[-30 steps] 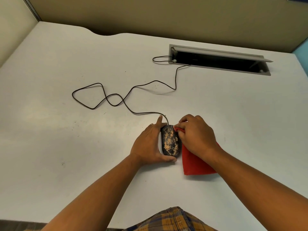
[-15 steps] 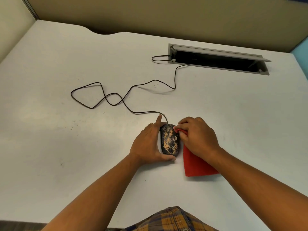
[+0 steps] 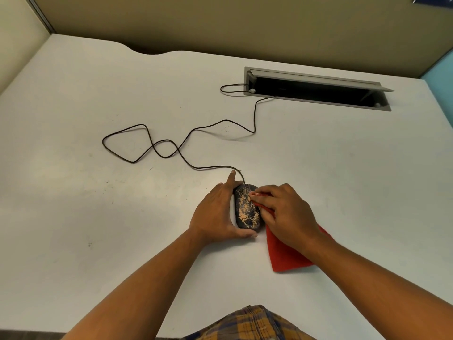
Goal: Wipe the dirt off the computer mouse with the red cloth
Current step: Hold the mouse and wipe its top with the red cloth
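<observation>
- Between both sets of fingers: computer mouse (image 3: 247, 209) on the tabletop (image 3: 98, 217), top thick with orange-tan dirt.
- Left hand (image 3: 217, 213) fingers curl round its left side and near end, bracing it.
- Right hand (image 3: 285, 213) fingers pinched together on the red cloth (image 3: 285, 256), cloth edge touching the mouse's right flank.
- Step, likely: wiping just begun; next move calls for dragging cloth across the top.
- Cable (image 3: 171, 146) leaves past the left fingertips toward the cable tray (image 3: 318, 90); may snag.
</observation>
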`<state>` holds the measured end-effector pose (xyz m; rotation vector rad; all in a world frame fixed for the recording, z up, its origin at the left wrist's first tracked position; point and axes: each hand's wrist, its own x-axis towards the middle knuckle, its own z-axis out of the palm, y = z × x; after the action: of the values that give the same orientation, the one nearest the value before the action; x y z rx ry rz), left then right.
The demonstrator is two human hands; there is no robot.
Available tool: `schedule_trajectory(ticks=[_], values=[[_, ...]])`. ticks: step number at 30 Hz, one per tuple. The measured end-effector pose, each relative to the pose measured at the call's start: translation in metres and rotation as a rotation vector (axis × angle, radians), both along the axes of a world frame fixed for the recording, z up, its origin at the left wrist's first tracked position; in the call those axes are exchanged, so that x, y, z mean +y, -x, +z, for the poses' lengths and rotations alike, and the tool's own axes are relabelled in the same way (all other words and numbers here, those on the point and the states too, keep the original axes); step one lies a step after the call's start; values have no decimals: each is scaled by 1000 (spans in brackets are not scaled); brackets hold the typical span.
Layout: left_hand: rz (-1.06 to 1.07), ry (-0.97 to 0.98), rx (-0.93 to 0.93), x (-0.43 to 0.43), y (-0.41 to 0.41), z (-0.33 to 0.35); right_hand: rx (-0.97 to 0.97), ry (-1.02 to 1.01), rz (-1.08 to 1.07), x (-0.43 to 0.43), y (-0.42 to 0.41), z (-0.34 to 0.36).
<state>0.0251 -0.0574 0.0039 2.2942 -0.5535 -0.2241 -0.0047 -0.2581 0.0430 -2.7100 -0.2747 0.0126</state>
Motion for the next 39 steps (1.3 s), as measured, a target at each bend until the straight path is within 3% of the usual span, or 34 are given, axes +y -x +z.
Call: schedule_trajectory(ticks=[7, 25, 29, 33, 39], values=[[-13, -10, 4, 0, 0, 2, -11, -4, -75, 0, -11, -1], [1, -19, 4, -1, 1, 2, 13, 79, 58, -7, -8, 7], [0, -19, 8, -1, 1, 2, -4, 37, 9, -6, -18, 6], [3, -20, 4, -1, 1, 3, -16, -9, 103, -9, 4, -5], [9, -12, 0, 0, 1, 2, -112, -96, 8, -17, 7, -7]])
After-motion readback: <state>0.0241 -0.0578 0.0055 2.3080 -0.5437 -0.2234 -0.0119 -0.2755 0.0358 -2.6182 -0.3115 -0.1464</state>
